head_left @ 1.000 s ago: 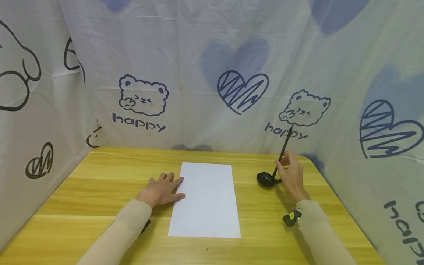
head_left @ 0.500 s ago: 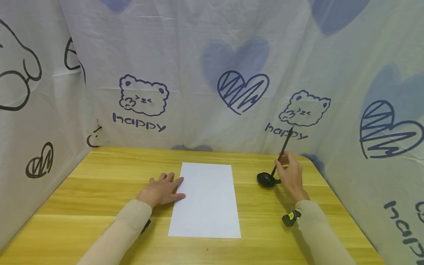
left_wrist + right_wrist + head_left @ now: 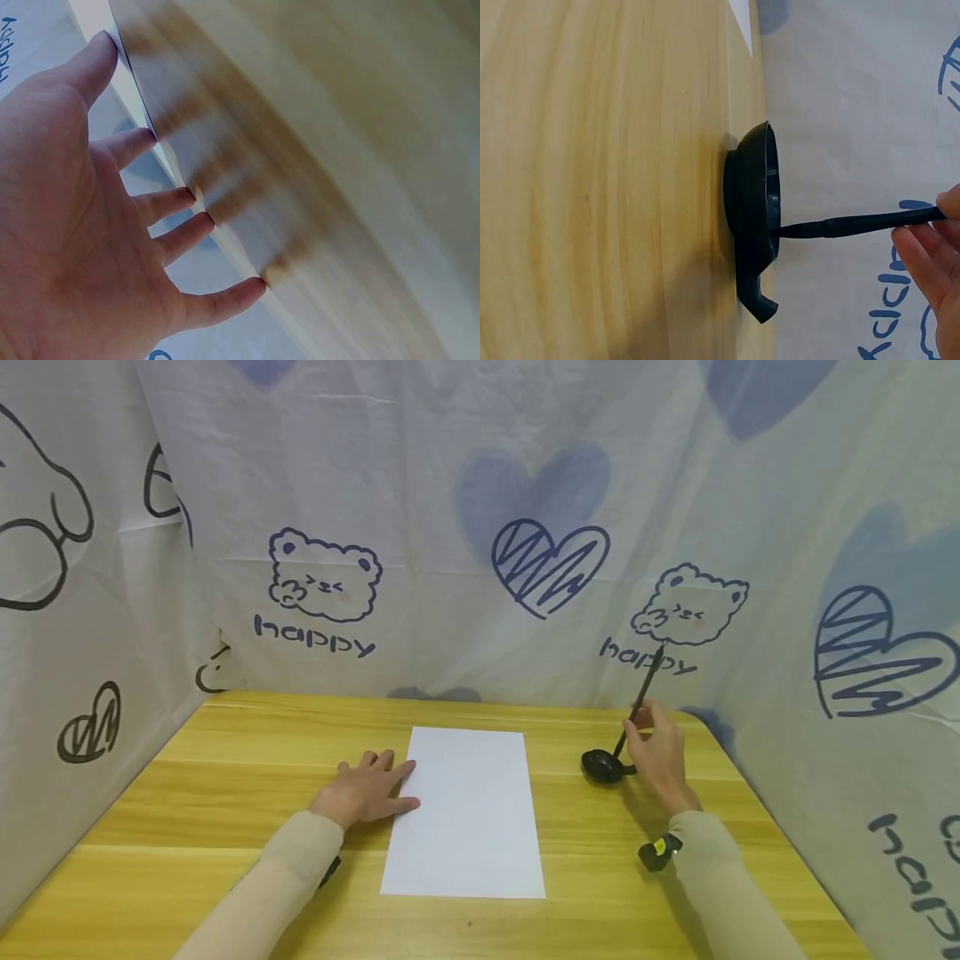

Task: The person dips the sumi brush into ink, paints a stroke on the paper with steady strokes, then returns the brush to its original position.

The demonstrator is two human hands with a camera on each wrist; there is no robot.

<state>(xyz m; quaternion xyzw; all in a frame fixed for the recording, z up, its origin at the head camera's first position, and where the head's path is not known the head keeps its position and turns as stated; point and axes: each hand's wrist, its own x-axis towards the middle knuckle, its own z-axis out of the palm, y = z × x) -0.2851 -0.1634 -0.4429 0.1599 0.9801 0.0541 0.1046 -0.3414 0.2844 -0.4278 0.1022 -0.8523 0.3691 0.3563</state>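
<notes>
My right hand (image 3: 660,756) pinches a thin dark writing brush (image 3: 642,697) partway along its handle. The brush slants, its top leaning right, and its tip goes down into a small black ink dish (image 3: 602,767). In the right wrist view, the dish (image 3: 750,202) is round with a short bent handle, and the tip of the brush (image 3: 855,223) is hidden behind its rim. My left hand (image 3: 363,791) lies with fingers spread at the left edge of a blank white sheet of paper (image 3: 468,818). Its thumb and index fingertip touch the sheet; the other fingertips rest on the wood.
The yellow wooden table (image 3: 225,777) carries the paper in the middle and the dish at the right. A pale printed cloth (image 3: 427,527) hangs behind and along both sides, close to the table's far edge.
The lower end of the brush has shifted very slightly left in the dish, with a tiny motion of my right hand. My left hand and the paper have stayed put.
</notes>
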